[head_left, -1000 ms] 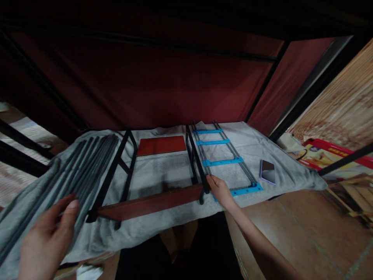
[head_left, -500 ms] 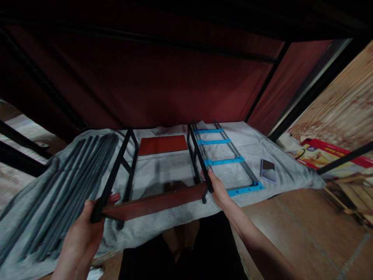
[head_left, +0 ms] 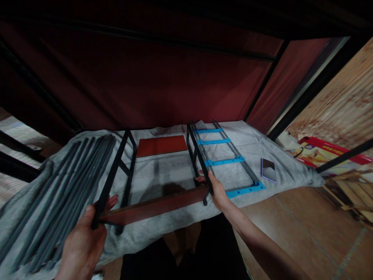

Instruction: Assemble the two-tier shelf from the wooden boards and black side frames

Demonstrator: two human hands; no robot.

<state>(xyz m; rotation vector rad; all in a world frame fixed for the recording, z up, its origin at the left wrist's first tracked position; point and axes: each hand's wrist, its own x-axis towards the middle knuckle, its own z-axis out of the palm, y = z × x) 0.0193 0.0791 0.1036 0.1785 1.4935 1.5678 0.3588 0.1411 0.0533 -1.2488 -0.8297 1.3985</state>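
Observation:
A black metal frame with two side pieces stands on a grey cloth. A reddish-brown board spans its near side. At the near left corner my left hand is closed around the frame, thumb in front and fingertips showing on the inner side. My right hand grips the near right corner, its fingers reaching round to the inside. Between the side pieces, toward the back, an orange-red board lies flat on the cloth.
Several grey tubes lie side by side on the left. Right of the frame is a rack of grey rods with blue crosspieces, then a phone. A dark red panel rises behind. A red and yellow box is at far right.
The frame's left near corner and my left hand have shifted slightly down and left. My right hand has barely moved and keeps its grip.

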